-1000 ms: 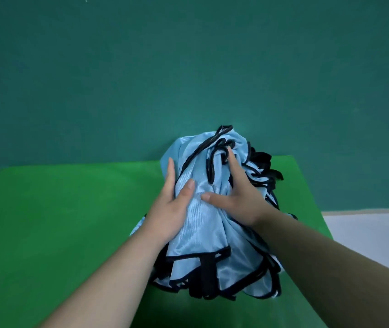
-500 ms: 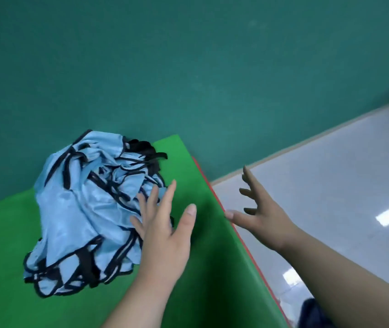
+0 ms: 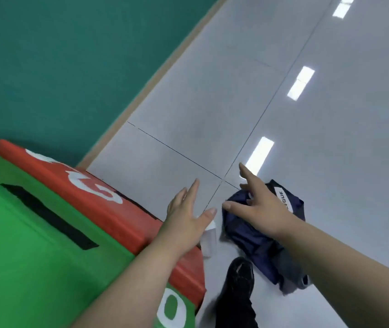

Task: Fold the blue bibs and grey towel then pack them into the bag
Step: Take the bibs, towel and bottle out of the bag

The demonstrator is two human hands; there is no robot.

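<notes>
While both arms are stretched out in front of the person, each hand is flat and wide open. The left hand [image 3: 186, 220] has straight fingers held close together, with the thumb out to the side, and it holds nothing. It hangs just past the edge of a big soft block [image 3: 23, 245]. The right hand [image 3: 263, 205] has its fingers spread apart, and it holds nothing too. It is in front of a dark blue bag [image 3: 252, 242] that lies crumpled on the floor [image 3: 212, 91]. I cannot tell if the fingers touch the bag or only hang above it.

The bag lies to the right of the block, near it but apart from it. A white label [image 3: 281, 197] with dark letters sits on the far end of the bag. The near end looks greyer, and I cannot tell what that part is.

The block is green on top, with a black strip [image 3: 46, 216] across it. Its side is red with big white letters [image 3: 94, 188]. A small white thing [image 3: 209, 240] lies between the block and the bag, too blurry to name. A black shoe [image 3: 241, 273] stands on the floor beside the near end of the bag. The floor is pale grey and shiny, with thin dark lines and bright stripes of light [image 3: 260, 152]. A green-blue wall [image 3: 46, 55] stands behind the block.
</notes>
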